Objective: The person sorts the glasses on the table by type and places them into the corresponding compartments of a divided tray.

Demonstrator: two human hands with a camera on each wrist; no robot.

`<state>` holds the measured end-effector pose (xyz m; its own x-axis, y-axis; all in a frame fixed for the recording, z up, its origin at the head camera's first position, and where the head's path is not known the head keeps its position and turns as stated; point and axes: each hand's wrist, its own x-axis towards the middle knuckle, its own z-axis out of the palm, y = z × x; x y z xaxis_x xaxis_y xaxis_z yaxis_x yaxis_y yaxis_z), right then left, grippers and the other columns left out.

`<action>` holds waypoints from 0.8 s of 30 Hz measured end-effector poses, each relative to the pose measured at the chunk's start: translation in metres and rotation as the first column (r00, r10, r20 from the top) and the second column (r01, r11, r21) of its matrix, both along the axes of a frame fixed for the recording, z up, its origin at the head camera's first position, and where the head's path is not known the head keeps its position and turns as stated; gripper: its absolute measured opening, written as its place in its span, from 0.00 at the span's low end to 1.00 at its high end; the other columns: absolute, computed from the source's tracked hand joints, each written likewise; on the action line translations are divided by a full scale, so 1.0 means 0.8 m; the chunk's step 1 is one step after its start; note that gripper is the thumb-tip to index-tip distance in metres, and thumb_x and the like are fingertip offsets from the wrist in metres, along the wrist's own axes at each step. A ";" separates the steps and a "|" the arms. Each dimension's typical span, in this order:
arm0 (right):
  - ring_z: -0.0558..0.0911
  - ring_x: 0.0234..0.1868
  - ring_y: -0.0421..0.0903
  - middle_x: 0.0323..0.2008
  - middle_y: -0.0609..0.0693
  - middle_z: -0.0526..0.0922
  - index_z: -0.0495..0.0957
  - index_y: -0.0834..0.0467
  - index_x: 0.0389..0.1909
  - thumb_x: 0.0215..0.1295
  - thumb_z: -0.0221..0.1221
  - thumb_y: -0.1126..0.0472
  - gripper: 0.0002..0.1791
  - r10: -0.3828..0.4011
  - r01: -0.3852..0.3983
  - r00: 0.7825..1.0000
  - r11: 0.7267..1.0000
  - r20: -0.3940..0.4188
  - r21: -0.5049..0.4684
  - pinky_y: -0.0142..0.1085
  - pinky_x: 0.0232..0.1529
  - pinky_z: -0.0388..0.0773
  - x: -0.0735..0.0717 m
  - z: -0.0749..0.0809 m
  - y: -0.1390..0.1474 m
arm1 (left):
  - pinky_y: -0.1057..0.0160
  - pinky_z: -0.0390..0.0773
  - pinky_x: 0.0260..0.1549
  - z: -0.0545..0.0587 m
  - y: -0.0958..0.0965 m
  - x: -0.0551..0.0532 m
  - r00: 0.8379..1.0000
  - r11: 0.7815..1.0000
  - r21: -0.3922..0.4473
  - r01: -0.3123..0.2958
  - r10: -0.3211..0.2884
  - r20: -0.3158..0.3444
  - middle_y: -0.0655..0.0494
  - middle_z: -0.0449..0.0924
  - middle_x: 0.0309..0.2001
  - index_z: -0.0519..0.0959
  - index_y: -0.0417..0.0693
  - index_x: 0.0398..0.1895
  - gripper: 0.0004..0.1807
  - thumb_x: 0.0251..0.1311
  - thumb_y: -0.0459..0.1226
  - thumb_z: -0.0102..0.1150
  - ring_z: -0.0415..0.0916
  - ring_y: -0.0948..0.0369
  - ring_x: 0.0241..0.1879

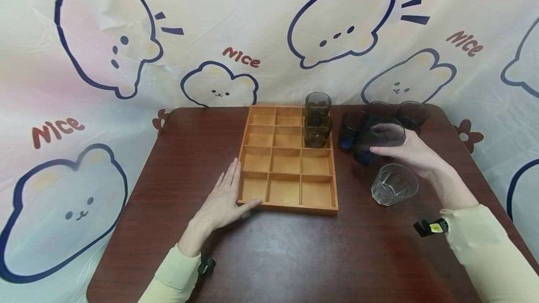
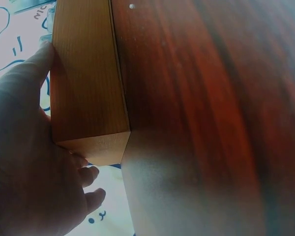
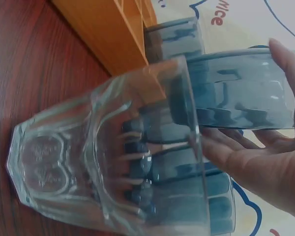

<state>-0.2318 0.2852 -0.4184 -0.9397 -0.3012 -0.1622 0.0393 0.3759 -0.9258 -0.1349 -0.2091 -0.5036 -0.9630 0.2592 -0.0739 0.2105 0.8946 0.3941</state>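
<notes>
My right hand [image 1: 414, 153] grips a dark tinted glass [image 1: 389, 133] near its rim, thumb on one side and fingers on the other. In the right wrist view the same glass [image 3: 236, 93] lies across the hand, above other tinted glasses. A clear faceted glass [image 1: 393, 186] stands nearer me, just below that hand. My left hand [image 1: 221, 202] rests against the near left corner of a wooden compartment tray [image 1: 294, 208], fingers straight along its side and thumb at the front edge. Two dark glasses [image 1: 317, 134] stand in the tray's right column, in the far compartments.
Several more tinted glasses, among them one at the left [image 1: 349, 130] and one at the far right [image 1: 414, 115], cluster right of the tray, partly hidden by the held glass. The brown table [image 1: 269, 256] ends at a printed cloth backdrop [image 1: 273, 22].
</notes>
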 end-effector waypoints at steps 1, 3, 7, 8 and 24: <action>0.86 0.54 0.29 0.60 0.31 0.79 0.72 0.43 0.70 0.77 0.67 0.62 0.27 -0.002 0.002 1.000 1.000 0.006 -0.029 0.27 0.52 0.86 0.001 0.001 -0.001 | 0.40 0.46 0.90 0.000 0.000 0.000 1.000 1.000 0.000 0.001 -0.001 0.000 0.43 0.32 0.92 0.34 0.42 0.91 0.70 0.68 0.74 0.58 0.38 0.48 0.92; 0.86 0.53 0.30 0.61 0.34 0.78 0.73 0.40 0.69 0.78 0.65 0.64 0.26 0.000 0.002 1.000 0.995 0.025 -0.101 0.28 0.51 0.85 0.002 0.002 -0.002 | 0.39 0.46 0.90 0.000 -0.001 0.000 1.000 1.000 -0.002 0.002 -0.002 -0.002 0.42 0.33 0.92 0.33 0.41 0.91 0.70 0.68 0.74 0.58 0.38 0.47 0.92; 0.88 0.53 0.33 0.61 0.38 0.80 0.73 0.42 0.70 0.80 0.61 0.68 0.26 0.023 -0.007 0.998 0.963 0.057 -0.268 0.28 0.50 0.86 0.005 0.005 -0.005 | 0.39 0.47 0.89 0.000 -0.001 -0.001 1.000 1.000 -0.006 0.001 -0.001 -0.002 0.41 0.34 0.92 0.33 0.41 0.91 0.71 0.68 0.74 0.59 0.38 0.47 0.92; 0.88 0.53 0.34 0.61 0.39 0.82 0.74 0.43 0.70 0.80 0.60 0.69 0.25 0.028 -0.007 0.998 0.949 0.061 -0.315 0.28 0.50 0.87 0.006 0.005 -0.006 | 0.39 0.48 0.89 0.000 -0.001 -0.001 1.000 1.000 -0.006 0.001 -0.001 -0.003 0.41 0.34 0.92 0.34 0.41 0.91 0.71 0.68 0.74 0.59 0.39 0.47 0.92; 0.88 0.42 0.32 0.45 0.37 0.88 0.80 0.45 0.55 0.83 0.56 0.59 0.09 -0.299 0.213 0.948 0.853 -0.111 -0.477 0.26 0.41 0.88 0.022 0.019 -0.045 | 0.39 0.47 0.89 -0.001 -0.001 -0.001 1.000 1.000 0.000 0.002 -0.002 0.002 0.43 0.32 0.92 0.34 0.41 0.91 0.70 0.68 0.74 0.58 0.38 0.47 0.92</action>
<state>-0.2146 0.2492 -0.4032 -0.9932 -0.0458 0.1069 -0.1026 -0.0878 -0.9908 -0.1359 -0.2101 -0.5045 -0.9622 0.2614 -0.0759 0.2118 0.8941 0.3946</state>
